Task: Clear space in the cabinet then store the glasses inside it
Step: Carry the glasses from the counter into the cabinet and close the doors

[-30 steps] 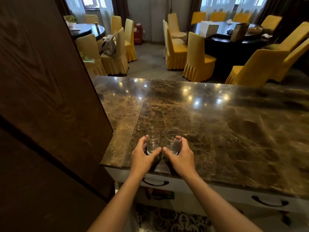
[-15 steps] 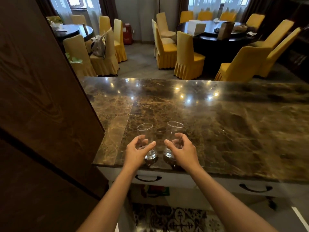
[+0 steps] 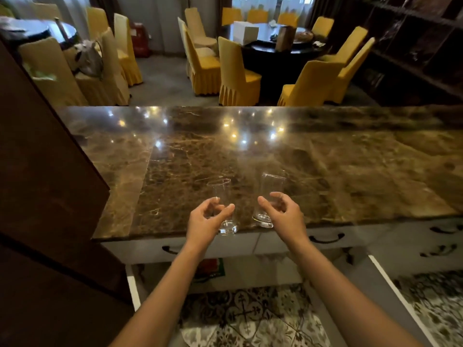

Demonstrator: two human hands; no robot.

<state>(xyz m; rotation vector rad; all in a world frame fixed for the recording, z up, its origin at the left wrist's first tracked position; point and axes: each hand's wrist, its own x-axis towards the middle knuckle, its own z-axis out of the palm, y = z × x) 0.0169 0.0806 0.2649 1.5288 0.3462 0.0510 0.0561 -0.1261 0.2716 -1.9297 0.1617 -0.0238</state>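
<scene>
Head view, lower centre of the frame: the left hand (image 3: 204, 221) curls thumb and fingers around the left glass (image 3: 223, 206), and the right hand (image 3: 284, 214) wraps the right glass (image 3: 268, 199) the same way, each clear tumbler gripped at mid-height. Both glasses sit over the near edge of the brown marble counter (image 3: 325, 166), slightly apart. 2 drawer handles show on the white cabinet front (image 3: 280, 240) just beneath, with a dark wooden door (image 3: 45, 196) filling the left side.

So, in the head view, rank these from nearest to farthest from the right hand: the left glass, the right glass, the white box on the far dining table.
1. Right glass, in the right hand at the counter's near edge.
2. Left glass, beside it, in the left hand.
3. White box, on the round dining table across the room.
</scene>
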